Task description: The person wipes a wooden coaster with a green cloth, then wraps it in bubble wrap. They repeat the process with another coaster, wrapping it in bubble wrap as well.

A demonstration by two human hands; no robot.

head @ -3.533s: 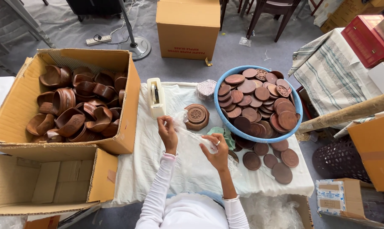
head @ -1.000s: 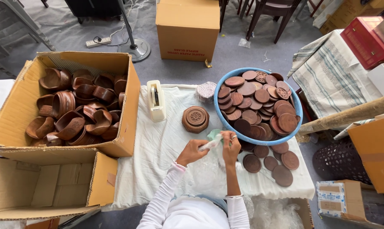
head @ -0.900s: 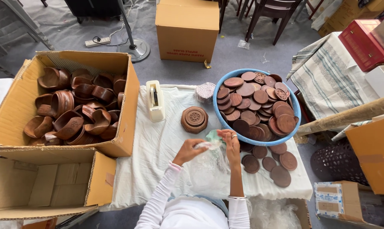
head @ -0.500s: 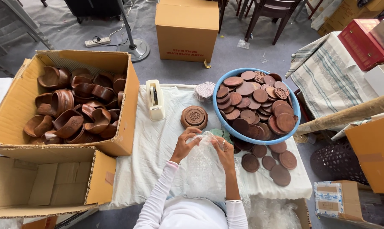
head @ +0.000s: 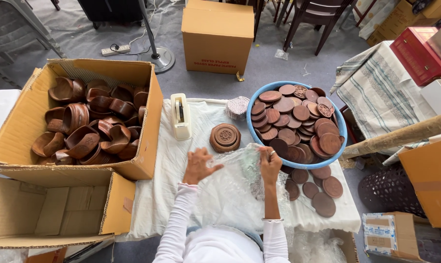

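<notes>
- The left hand [head: 199,165] and the right hand [head: 270,163] were both closed on the far edge of a sheet of bubble wrap [head: 232,187], spread over the tabletop [head: 162,195] before the person.
- The wrap was thin; an uneven pull could have torn it or made it slip.
- The carved wooden disc [head: 225,137] lay at 12 o'clock from the sheet, and loose discs [head: 318,192] at 3 o'clock; a dragged edge might have pushed them off.

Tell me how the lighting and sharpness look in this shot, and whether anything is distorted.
Head view: soft, even daylight with only faint shadows; the clear bubble wrap between the left hand and right hand shows mild sheen; the wooden discs in the blue basin stay sharp; the wide lens bends the cardboard boxes towards the edges.
</notes>
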